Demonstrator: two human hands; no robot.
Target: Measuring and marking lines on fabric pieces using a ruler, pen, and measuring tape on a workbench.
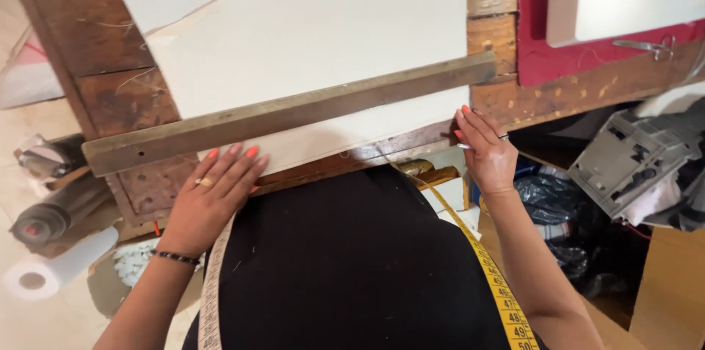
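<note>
While both hands work at the table's near edge, the scene reads left to right:
Left hand (pixel 213 192): flat, fingers spread, pressing the near edge of the cream fabric (pixel 308 41); grips nothing.
Wooden straightedge (pixel 294 111): lies slanted across the fabric on the worn wooden table (pixel 95 12).
Right hand (pixel 486 152): fingers loosely curled around a thin pen-like marker (pixel 470 145) at the fabric's right corner.
Measuring tape (pixel 496 287): yellow, hanging beside the right forearm.
</note>
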